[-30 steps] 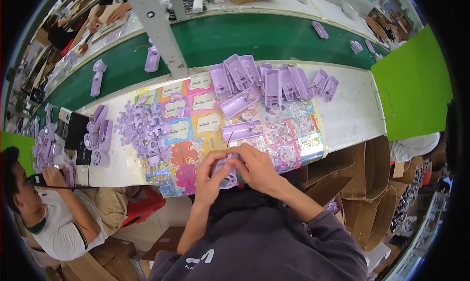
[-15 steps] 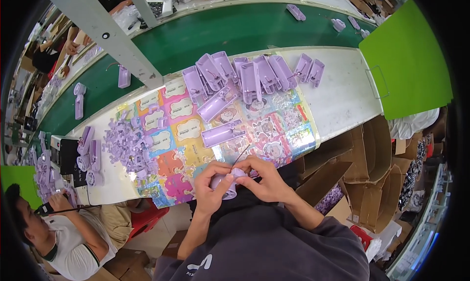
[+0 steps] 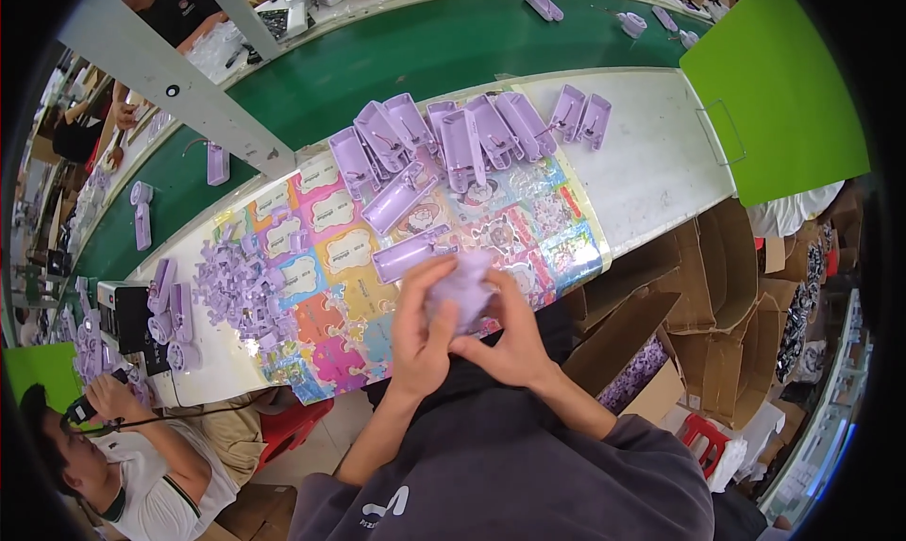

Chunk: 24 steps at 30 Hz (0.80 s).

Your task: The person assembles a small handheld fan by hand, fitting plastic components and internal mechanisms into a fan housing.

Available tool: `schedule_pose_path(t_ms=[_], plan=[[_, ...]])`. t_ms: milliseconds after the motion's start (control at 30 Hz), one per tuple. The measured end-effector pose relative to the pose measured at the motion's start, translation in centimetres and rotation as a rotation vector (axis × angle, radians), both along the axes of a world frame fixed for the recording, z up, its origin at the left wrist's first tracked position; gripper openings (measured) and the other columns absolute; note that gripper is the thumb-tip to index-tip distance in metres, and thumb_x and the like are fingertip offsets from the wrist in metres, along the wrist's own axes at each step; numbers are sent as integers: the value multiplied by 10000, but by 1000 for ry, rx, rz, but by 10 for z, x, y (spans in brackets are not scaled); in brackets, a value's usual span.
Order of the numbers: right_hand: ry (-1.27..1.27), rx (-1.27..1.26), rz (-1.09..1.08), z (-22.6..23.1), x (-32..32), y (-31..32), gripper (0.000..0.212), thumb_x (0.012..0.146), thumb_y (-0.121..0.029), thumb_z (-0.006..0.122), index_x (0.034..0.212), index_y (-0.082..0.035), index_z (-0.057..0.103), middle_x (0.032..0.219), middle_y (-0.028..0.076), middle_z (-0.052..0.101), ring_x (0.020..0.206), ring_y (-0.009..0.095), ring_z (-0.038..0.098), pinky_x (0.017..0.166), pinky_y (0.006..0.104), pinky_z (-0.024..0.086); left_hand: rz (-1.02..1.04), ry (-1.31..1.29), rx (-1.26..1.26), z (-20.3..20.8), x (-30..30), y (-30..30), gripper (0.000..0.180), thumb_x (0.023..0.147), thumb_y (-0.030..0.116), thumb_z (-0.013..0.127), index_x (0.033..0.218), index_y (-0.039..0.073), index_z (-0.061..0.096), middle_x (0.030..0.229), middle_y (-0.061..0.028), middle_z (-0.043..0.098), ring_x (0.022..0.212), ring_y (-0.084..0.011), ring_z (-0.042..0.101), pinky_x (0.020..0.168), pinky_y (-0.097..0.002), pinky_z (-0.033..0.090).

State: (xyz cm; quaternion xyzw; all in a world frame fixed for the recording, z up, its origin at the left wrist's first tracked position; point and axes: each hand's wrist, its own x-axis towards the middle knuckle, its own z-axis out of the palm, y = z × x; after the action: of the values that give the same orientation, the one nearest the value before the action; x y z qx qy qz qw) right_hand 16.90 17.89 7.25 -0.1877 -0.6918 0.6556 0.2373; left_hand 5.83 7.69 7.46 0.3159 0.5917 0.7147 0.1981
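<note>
Between my two hands is a lilac plastic housing, smeared by motion, so its details do not show. My left hand grips it from the left, thumb against its near side. My right hand curves round its right side, fingertips on it. Just beyond my left fingers, a trough-shaped lilac housing lies on the sticker-covered sheet. Farther back stand several open lilac housings in a tight cluster, some with thin wires. A heap of small lilac plastic pieces lies to the left.
A green conveyor belt runs behind the table, carrying scattered lilac parts. A bright green panel stands at the right end. Cardboard boxes are stacked at my right. A co-worker sits at lower left, holding a black tool.
My hands have raised the lilac housing away from my lap, toward the table, and turned it. The thin wire sticking up from it no longer shows. The whole view has shifted slightly.
</note>
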Motion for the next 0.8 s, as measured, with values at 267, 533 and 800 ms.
schedule_pose_path(t_ms=[267,533,800], plan=[[-77,510,-91,-11,24,77,595,722,-60,828,1265,-51,586,1244,168,508,1120,318,556,989,387,448,-10,914,-576,-3,-57,19,581,748,38,668,1312,24,526,1337,-212,528,1235,-411,502,1095,-495,349],[-291,720,65,1,23,91,611,745,-91,825,1310,-183,610,1292,152,525,1161,391,571,961,444,504,-103,980,-583,-22,-78,10,318,761,111,768,1063,119,667,1122,-104,661,1092,-300,602,1072,-470,353],[-200,770,109,23,2,89,592,737,-129,835,1263,-63,571,1241,144,605,1139,365,598,943,431,506,-292,552,-587,6,-77,5,552,663,135,866,1163,38,652,1079,-116,646,1062,-352,608,923,-426,492]])
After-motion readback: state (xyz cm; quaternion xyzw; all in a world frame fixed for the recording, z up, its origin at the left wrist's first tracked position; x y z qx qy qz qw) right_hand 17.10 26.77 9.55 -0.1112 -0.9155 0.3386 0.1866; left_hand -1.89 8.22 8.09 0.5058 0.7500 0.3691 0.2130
